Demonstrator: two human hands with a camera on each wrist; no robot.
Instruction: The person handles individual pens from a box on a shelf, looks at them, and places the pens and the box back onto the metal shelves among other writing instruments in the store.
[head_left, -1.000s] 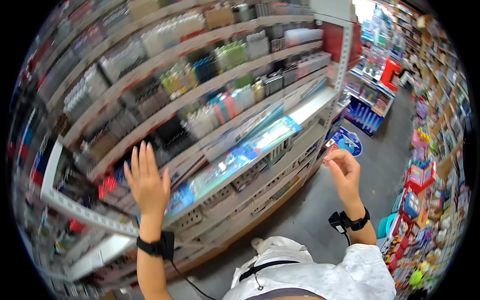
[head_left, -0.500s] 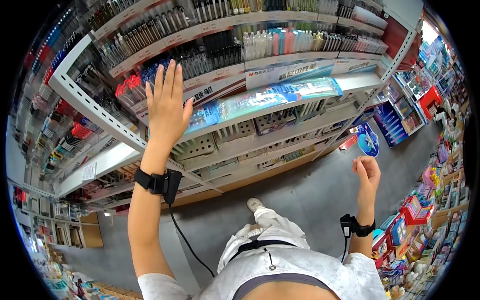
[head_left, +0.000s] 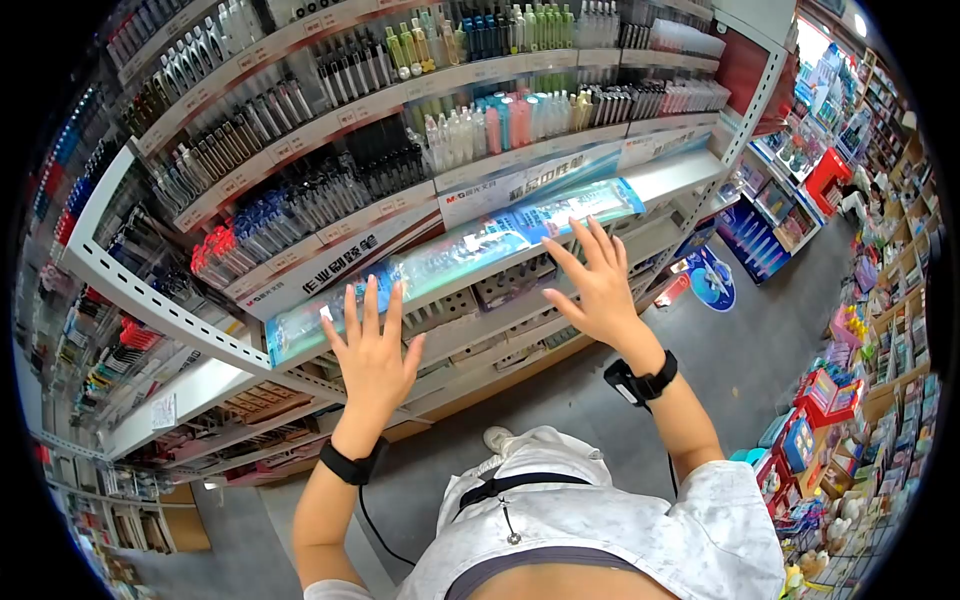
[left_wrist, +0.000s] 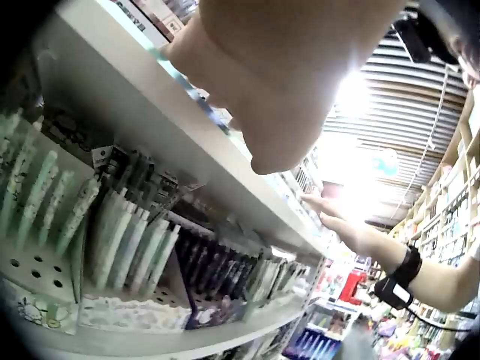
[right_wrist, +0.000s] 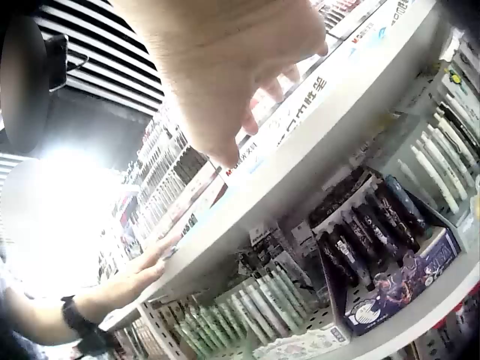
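Observation:
A long, flat plastic-wrapped package (head_left: 450, 258), blue and teal, lies along the white ledge of a pen rack in the head view. My left hand (head_left: 375, 360) has its spread fingertips at the front edge of the package, towards its left end. Nearer the other end, my right hand (head_left: 600, 295) lays its fingertips over the package, fingers apart and fairly straight. What is inside the wrapping does not show. In the left wrist view the left hand (left_wrist: 262, 97) is above the ledge; the right wrist view shows the right hand (right_wrist: 232, 82) likewise.
Tiers of pens (head_left: 380, 165) rise behind the ledge. Beneath it, boxes of upright pens (right_wrist: 367, 247) fill a lower shelf. A white perforated post (head_left: 180, 300) stands at the left. Grey aisle floor (head_left: 735, 345) and a shelf of colourful goods (head_left: 830, 400) lie at the right.
My left hand has come down from in front of the pens to the package. My right hand has moved forward and left from over the aisle to the package, its fingers now spread.

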